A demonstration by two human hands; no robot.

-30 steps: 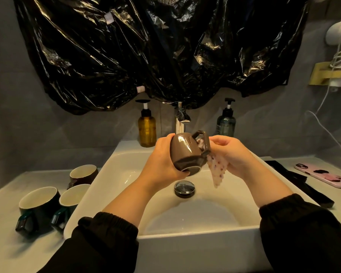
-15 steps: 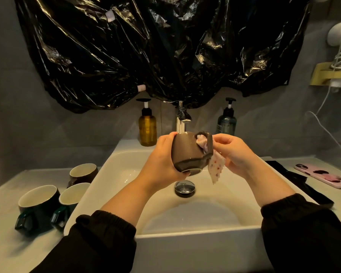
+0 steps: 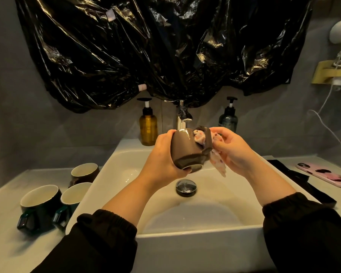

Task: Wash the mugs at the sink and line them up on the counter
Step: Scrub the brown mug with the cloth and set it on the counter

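Note:
Above the white sink point(image 3: 114, 162), my left hand point(image 3: 161, 156) grips a brown mug point(image 3: 185, 148) tipped on its side, its base toward me and its handle to the right. My right hand point(image 3: 232, 150) pinches a pale spotted cloth point(image 3: 218, 164); part of the cloth is threaded through the mug's handle. On the counter to the left stand three mugs: a brown one point(image 3: 85, 172) at the back, a dark green one point(image 3: 38, 203) and another dark green one point(image 3: 72, 198) in front. All three are upright with cream insides.
A chrome faucet point(image 3: 182, 115) rises behind the mug, with an amber pump bottle point(image 3: 148, 127) to its left and a dark pump bottle point(image 3: 228, 119) to its right. The drain plug point(image 3: 186, 186) sits in the basin. A pink phone point(image 3: 323, 174) and black cloth point(image 3: 301, 180) lie right.
The mug has tilted slightly and risen a little in my left hand. My right hand has pulled the cloth further through the handle, so less of it hangs below.

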